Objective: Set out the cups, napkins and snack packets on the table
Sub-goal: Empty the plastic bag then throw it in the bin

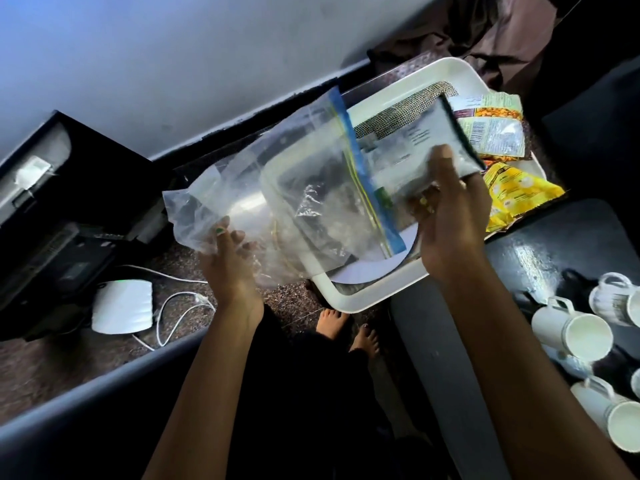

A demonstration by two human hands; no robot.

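My left hand [230,258] grips the closed end of a clear zip bag [277,188] with a blue seal strip. My right hand [446,216] holds a grey-white packet [412,147] at the bag's mouth, partly inside it. Both hover over a white tray [363,299] on the floor. In the tray lie a pale snack packet [495,129] with a barcode, a yellow snack packet [516,195] and a white round sheet [367,268]. Several white cups [571,334] lie on their sides on the dark table [540,247] at the right.
A white box with a green light [121,306] and white cables [180,306] sit on the speckled floor at the left, beside black electronic equipment [52,216]. My bare feet [349,327] stand near the tray's edge. Dark cloth [502,36] is bunched behind the tray.
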